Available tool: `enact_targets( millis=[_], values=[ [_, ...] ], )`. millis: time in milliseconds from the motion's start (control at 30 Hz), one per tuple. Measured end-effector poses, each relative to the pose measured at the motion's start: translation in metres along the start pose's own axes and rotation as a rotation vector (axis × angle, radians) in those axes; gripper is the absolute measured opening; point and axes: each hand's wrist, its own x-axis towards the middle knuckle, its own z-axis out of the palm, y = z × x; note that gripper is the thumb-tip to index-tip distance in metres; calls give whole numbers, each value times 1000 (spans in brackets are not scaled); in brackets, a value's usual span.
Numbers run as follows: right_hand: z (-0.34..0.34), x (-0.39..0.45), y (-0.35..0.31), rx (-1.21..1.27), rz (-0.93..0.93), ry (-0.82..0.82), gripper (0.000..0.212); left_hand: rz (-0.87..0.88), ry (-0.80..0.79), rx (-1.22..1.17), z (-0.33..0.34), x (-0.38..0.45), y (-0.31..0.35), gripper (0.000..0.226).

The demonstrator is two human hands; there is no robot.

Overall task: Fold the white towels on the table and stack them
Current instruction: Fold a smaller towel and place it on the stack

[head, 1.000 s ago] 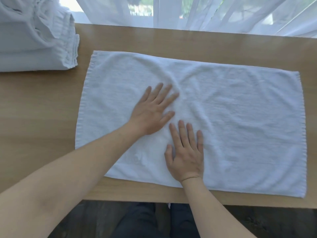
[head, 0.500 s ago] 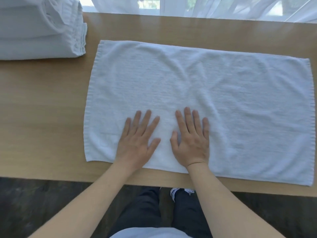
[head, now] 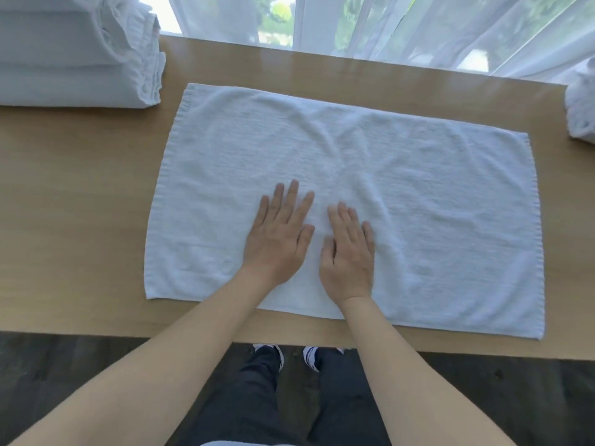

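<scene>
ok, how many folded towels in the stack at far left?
3 layers show in the folded stack at the table's far-left corner, bottom one on the wood. The frame crops the top, so more may be hidden.

Left hand [head: 279,239]: palm down, fingers [head: 291,196] straight and slightly spread, thumb set out toward the other hand. Right hand [head: 349,252]: palm down just beside it, fingers straight and close together, thumb alongside. The two hands lie apart by a narrow gap. Both forearms are bare and extend forward from the lower edge of view, converging toward the wrists.
</scene>
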Motion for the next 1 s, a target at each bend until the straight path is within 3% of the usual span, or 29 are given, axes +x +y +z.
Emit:
enact_targets(
  millis=[100,233,300,400,433,500,567,600,633,733,800,900,1000],
  values=[
    [-15,18,7,222,80,110,54,-11,11,47,12,23,35,59],
    [-39,67,43,-124,-158,-148,52,-56,-76,138,24,40,51,64],
    [-52,99,75,-307,-184,-178,54,-57,-66,178,28,40,47,64],
    [-71,146,104,-293,148,-77,58,-52,-46,196,30,39,48,65],
    [-73,155,102,-281,181,-27,58,-49,-34,202,31,40,49,65],
    [-67,157,87,-282,-25,9,57,-49,-18,209,30,39,51,64],
    [-62,155,79,-359,-355,-120,55,-42,-13,224,29,39,51,64],
    [-64,161,83,-384,-404,-189,54,-37,-12,232,29,38,51,64],
    [-69,173,90,-393,-352,-235,54,-33,-15,243,29,38,50,64],
    [-91,220,114,-365,29,-189,57,-43,-20,260,31,38,48,64],
    [-97,228,111,-359,85,-129,60,-47,-19,270,31,37,50,65],
    [-81,186,84,-290,-211,-77,58,-50,-26,263,29,37,53,67],
    [-68,156,83,-344,-360,-254,55,-50,-32,269,29,39,53,67]
  ],
)
